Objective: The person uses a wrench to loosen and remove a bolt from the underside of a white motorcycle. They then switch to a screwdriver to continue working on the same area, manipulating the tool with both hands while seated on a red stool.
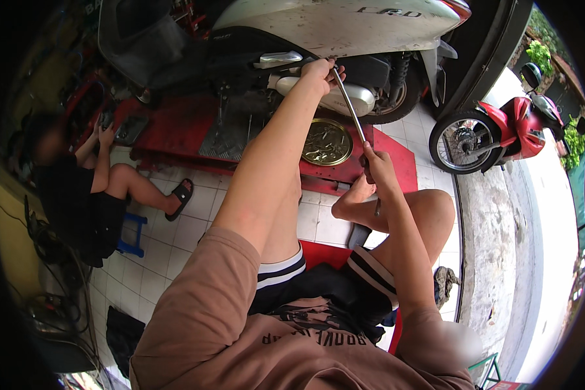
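Note:
My right hand [378, 167] is closed around the lower part of a long, straight metal wrench [350, 101], whose handle end sticks out below the fist. The bar slants up and to the left, to the lower side of a parked scooter [344, 32]. There my left hand [321, 73] is curled around the wrench's upper end, fingers bent past the bar. The wrench's head and whatever it sits on are hidden by that hand. Just under the left hand is the scooter's pale engine-side cover [352, 99].
A round gold-coloured tray [309, 156] of small metal parts rests on a red lift platform [396, 159], beside a ridged metal plate [224, 140]. At left, a co-worker [71, 195] sits by a blue stool [134, 234], both hands on a small object. A red motorbike [517, 130] stands right.

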Available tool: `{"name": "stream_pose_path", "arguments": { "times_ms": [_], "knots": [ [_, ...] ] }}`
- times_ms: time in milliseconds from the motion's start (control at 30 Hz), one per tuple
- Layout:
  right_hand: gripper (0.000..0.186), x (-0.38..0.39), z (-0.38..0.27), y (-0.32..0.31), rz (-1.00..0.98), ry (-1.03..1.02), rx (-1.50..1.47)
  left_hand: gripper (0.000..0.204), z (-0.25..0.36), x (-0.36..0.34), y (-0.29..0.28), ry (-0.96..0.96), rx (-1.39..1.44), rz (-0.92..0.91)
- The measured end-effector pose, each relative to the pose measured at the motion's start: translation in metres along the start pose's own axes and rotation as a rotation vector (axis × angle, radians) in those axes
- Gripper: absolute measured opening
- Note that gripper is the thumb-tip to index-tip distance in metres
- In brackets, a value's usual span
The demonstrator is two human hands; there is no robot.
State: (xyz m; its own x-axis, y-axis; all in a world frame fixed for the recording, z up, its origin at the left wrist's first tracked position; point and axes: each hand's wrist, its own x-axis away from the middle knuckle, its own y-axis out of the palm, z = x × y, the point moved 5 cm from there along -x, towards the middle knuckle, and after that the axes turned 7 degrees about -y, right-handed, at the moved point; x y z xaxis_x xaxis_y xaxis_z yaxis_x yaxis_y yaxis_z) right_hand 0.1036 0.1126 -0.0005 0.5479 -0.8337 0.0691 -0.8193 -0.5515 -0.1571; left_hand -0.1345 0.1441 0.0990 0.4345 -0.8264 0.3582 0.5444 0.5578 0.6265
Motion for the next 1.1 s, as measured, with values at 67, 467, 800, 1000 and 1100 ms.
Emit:
{"name": "stream_pose_path", "arguments": {
  "times_ms": [67, 467, 800, 1000, 1100],
  "knots": [
    [0.051, 0.0007, -0.0013, 0.0013, -0.01, -0.003, -0.004, 0.008, 0.0025, -0.0034, -0.0039, 0.026, 0.052, 0.009],
    [0.052, 0.0027, -0.0032, -0.0005, 0.019, 0.025, 0.019, 0.009, 0.0047, -0.0039, -0.0009, 0.066, -0.001, -0.015],
    [0.052, 0.0021, -0.0006, -0.0021, 0.038, 0.02, -0.003, 0.009, 0.0047, 0.0016, 0.004, 0.182, -0.201, -0.05],
    [0.052, 0.001, 0.0026, -0.0026, 0.059, 0.025, 0.01, 0.007, 0.0029, -0.0011, 0.0046, 0.196, -0.269, -0.091],
    [0.05, 0.0012, 0.0017, -0.0012, 0.038, 0.023, -0.019, 0.008, 0.0002, -0.0042, 0.0019, 0.174, -0.228, -0.037]
  ]
}}
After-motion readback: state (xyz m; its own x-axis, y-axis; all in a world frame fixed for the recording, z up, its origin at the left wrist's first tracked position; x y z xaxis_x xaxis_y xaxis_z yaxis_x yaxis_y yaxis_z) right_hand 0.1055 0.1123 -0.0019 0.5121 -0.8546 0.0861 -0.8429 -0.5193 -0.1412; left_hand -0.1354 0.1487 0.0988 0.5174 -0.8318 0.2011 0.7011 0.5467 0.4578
